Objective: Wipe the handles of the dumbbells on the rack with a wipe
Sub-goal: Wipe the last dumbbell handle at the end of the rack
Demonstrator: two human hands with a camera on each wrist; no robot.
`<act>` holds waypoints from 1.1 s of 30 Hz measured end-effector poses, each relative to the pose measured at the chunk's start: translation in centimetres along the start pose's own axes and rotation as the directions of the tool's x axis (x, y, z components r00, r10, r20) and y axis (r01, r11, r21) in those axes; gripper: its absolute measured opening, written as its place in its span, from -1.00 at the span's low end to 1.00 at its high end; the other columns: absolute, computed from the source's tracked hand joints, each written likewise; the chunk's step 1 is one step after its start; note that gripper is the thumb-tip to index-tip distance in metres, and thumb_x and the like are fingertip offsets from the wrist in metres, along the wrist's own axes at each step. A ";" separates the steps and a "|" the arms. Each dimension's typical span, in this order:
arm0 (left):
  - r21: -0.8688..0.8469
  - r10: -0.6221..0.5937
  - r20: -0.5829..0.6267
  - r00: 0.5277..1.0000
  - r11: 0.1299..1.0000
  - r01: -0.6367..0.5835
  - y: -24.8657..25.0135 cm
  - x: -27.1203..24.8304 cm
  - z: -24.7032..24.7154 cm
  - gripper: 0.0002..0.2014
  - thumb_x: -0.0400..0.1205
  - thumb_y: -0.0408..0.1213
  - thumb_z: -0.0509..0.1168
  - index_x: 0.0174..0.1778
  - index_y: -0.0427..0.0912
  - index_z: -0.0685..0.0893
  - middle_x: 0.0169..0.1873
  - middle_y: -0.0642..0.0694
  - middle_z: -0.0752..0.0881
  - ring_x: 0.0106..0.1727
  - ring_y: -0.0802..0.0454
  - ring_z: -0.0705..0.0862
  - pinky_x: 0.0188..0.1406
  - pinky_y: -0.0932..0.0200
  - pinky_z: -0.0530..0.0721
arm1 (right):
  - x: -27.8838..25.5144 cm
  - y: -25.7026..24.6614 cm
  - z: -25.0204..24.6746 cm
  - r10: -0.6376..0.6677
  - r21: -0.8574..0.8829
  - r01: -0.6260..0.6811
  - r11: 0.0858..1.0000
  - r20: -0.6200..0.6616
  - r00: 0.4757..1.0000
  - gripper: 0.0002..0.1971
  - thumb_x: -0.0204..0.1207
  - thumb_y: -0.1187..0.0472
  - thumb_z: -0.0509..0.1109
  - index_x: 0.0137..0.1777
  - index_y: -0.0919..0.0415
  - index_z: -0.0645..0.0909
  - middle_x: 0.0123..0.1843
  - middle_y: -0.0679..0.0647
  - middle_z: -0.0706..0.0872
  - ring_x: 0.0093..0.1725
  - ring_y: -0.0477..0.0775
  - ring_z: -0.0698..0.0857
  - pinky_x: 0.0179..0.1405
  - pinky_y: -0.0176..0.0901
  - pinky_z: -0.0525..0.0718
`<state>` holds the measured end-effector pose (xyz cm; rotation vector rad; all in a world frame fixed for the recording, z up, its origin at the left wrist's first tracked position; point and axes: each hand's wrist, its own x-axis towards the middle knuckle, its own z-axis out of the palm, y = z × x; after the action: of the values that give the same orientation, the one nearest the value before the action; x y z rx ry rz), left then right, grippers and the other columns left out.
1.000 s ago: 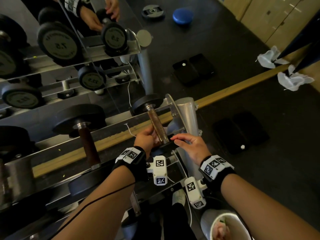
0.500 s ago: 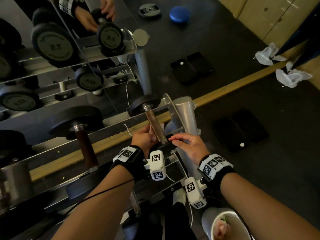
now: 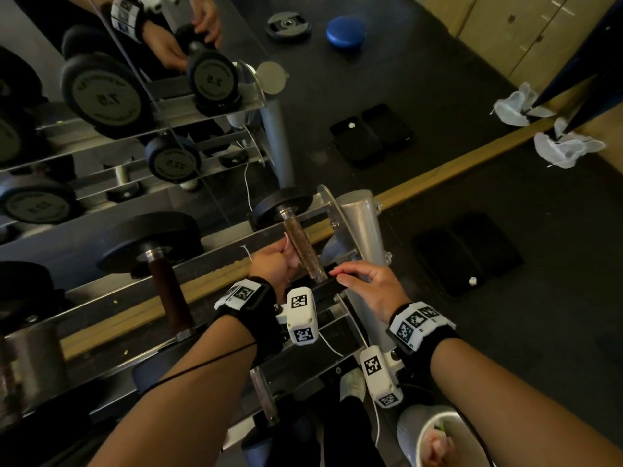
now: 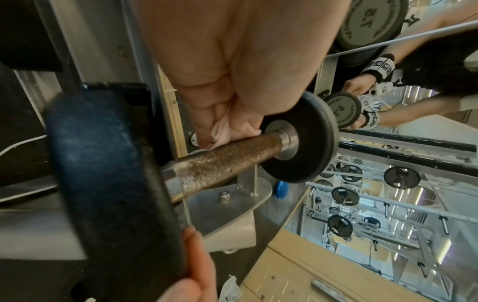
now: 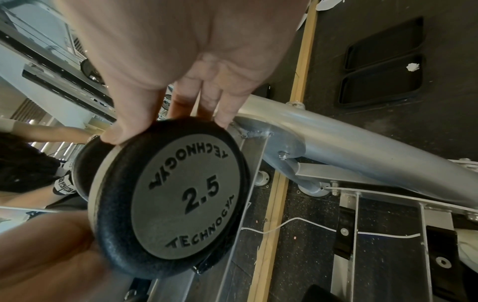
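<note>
gym weight room, probably commercial: steel dumbbell rack (image 3: 357, 227) against wall mirror (image 3: 101, 136), plate-loaded dumbbells (image 3: 148, 244), black rubber floor (image 3: 539, 332), loose weight plate (image 3: 288, 25).

The dumbbell handle (image 4: 227, 157) is rough, rusty-looking metal; its end plate (image 5: 168, 204) seems matt rubber; the rack (image 3: 362, 230) is smooth silvery metal.

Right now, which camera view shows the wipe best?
The left wrist view: the pale wipe is bunched in the left hand against the dumbbell handle. The head view shows only a sliver beside that hand. The right wrist view shows none.
</note>
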<state>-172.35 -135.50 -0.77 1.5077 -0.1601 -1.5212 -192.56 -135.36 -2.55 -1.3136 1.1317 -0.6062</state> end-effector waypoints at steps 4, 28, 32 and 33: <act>0.026 -0.023 0.015 1.000 0.999 0.023 -0.7 -0.9 -1.5 -0.78 0.76 -0.34 0.22 0.06 -0.17 0.80 -0.28 -0.15 0.85 -0.35 0.04 0.82 -0.49 0.21 0.73 | 0.1 -0.1 -0.2 0.003 0.017 -0.003 1.000 0.010 1.000 -0.72 0.54 0.25 0.50 -0.08 -0.25 0.83 0.11 -0.13 0.81 0.21 -0.12 0.73 0.41 0.06 0.62; 0.680 0.384 0.178 0.906 0.618 -0.395 -1.0 0.1 -2.0 -0.77 0.75 -0.18 0.25 0.24 0.04 0.77 0.15 -0.04 0.79 0.23 -0.01 0.71 0.32 0.12 0.61 | -0.8 -0.3 1.2 0.010 0.096 -0.001 0.995 -0.093 0.996 -0.81 0.58 0.31 0.45 -0.03 -0.01 0.81 0.00 -0.21 0.83 0.06 -0.34 0.74 -0.01 -0.58 0.59; 0.704 0.277 0.254 0.927 0.604 -0.373 -1.7 -1.5 -2.5 -0.79 0.75 -0.16 0.26 0.18 0.22 0.73 0.02 0.24 0.70 0.03 0.30 0.62 -0.08 0.59 0.45 | -1.2 -0.2 1.5 0.007 -0.013 -0.008 1.000 -0.122 0.993 -0.81 0.60 0.20 0.45 -0.02 -0.15 0.81 0.10 -0.25 0.80 0.18 -0.33 0.69 0.26 -0.43 0.51; 0.727 0.251 0.271 0.929 0.579 -0.369 -1.4 -1.9 -2.6 -0.81 0.74 -0.13 0.26 0.13 0.26 0.73 -0.04 0.26 0.69 -0.05 0.34 0.61 -0.21 0.59 0.45 | -1.3 -0.2 1.7 -0.004 -0.044 -0.002 0.999 -0.131 0.991 -0.81 0.62 0.19 0.43 0.02 -0.15 0.80 0.16 -0.25 0.78 0.24 -0.33 0.66 0.33 -0.38 0.48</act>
<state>-171.34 -132.12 -0.96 1.8760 -1.2518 -1.3049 -191.47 -133.48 -2.18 -1.3272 1.2574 -0.6794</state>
